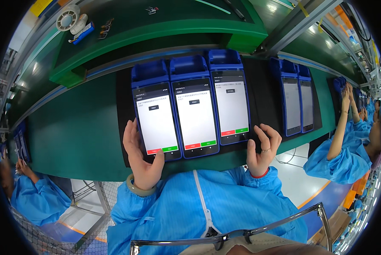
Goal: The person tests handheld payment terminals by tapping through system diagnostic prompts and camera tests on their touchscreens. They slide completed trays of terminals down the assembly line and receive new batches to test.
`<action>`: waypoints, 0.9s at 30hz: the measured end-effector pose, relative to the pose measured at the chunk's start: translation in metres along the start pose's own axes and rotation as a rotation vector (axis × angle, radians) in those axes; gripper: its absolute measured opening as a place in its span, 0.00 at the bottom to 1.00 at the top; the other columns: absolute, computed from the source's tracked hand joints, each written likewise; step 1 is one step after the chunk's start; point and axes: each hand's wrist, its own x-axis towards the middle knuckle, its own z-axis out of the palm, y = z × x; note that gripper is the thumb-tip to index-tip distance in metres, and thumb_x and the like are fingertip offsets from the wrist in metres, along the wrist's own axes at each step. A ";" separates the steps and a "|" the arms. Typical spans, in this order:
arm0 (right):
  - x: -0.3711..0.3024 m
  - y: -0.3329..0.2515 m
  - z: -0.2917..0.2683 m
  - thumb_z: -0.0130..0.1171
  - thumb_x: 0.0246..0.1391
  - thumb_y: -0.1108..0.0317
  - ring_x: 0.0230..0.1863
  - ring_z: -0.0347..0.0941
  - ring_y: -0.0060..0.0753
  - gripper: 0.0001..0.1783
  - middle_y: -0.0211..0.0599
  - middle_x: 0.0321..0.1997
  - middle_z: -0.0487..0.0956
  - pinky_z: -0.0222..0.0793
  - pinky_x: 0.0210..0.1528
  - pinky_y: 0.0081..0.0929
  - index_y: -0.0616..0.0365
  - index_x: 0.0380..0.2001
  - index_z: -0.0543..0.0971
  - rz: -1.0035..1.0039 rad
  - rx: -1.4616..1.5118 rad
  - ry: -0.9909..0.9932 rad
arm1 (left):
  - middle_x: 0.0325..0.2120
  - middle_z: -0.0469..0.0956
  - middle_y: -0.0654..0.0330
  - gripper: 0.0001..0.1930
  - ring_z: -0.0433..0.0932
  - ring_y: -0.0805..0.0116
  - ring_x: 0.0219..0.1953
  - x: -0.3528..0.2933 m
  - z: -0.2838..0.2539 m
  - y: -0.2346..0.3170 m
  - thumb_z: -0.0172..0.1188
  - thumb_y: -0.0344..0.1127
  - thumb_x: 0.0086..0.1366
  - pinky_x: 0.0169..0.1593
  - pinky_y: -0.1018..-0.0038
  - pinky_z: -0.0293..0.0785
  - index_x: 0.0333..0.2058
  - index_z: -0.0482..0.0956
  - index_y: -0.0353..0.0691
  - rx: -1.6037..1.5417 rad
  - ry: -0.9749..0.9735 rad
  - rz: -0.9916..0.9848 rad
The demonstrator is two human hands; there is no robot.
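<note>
Three handheld payment terminals in blue cases lie side by side before me, their screens lit white with red and green buttons along the bottom. My left hand [143,160] is at the left terminal [155,121], its fingers apart along the left edge and the thumb over the lower screen near the red button. The middle terminal [195,119] lies untouched. Beside the lower right corner of the right terminal [233,108], my right hand [263,149] hovers with loosely bent, spread fingers and nothing in them. All three terminals have raised blue tops at their far ends.
A black mat [261,89] lies under the terminals on a green workbench [80,127]. Two more terminals [298,104] with dim screens rest to the right. A green shelf [165,36] runs along the back. Co-workers in blue smocks sit left [39,197] and right [337,155].
</note>
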 end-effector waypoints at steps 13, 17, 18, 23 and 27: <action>0.001 -0.001 0.003 0.60 0.38 0.75 0.46 0.64 0.43 0.18 0.42 0.45 0.72 0.60 0.48 0.33 0.61 0.39 0.78 -0.035 0.010 -0.006 | 0.61 0.50 0.39 0.42 0.56 0.50 0.62 0.002 -0.007 0.000 0.49 0.23 0.49 0.62 0.60 0.55 0.63 0.41 0.35 -0.155 0.001 -0.055; 0.002 -0.011 0.003 0.61 0.35 0.75 0.44 0.64 0.42 0.19 0.43 0.44 0.72 0.60 0.47 0.34 0.59 0.37 0.79 -0.058 0.056 -0.020 | 0.61 0.50 0.40 0.41 0.56 0.50 0.62 0.002 -0.009 0.003 0.49 0.24 0.50 0.62 0.60 0.55 0.63 0.40 0.35 -0.170 -0.012 -0.071; 0.002 -0.013 0.004 0.61 0.35 0.75 0.44 0.64 0.42 0.19 0.42 0.44 0.72 0.60 0.47 0.34 0.59 0.37 0.79 -0.083 0.062 -0.028 | 0.61 0.50 0.40 0.41 0.56 0.51 0.62 0.003 -0.009 0.003 0.49 0.24 0.51 0.62 0.60 0.55 0.63 0.41 0.35 -0.170 -0.014 -0.077; 0.001 -0.014 0.007 0.62 0.34 0.74 0.43 0.64 0.41 0.18 0.42 0.43 0.73 0.60 0.45 0.34 0.57 0.35 0.79 -0.109 0.079 -0.021 | 0.61 0.51 0.40 0.40 0.56 0.51 0.62 0.001 -0.010 0.000 0.49 0.24 0.51 0.62 0.60 0.55 0.63 0.41 0.36 -0.164 -0.022 -0.079; 0.002 -0.017 0.006 0.62 0.34 0.74 0.43 0.64 0.41 0.17 0.43 0.43 0.73 0.60 0.45 0.34 0.57 0.34 0.80 -0.126 0.065 -0.034 | 0.60 0.53 0.40 0.41 0.59 0.53 0.61 0.002 -0.008 0.003 0.45 0.19 0.46 0.62 0.63 0.55 0.63 0.44 0.36 -0.197 0.010 -0.082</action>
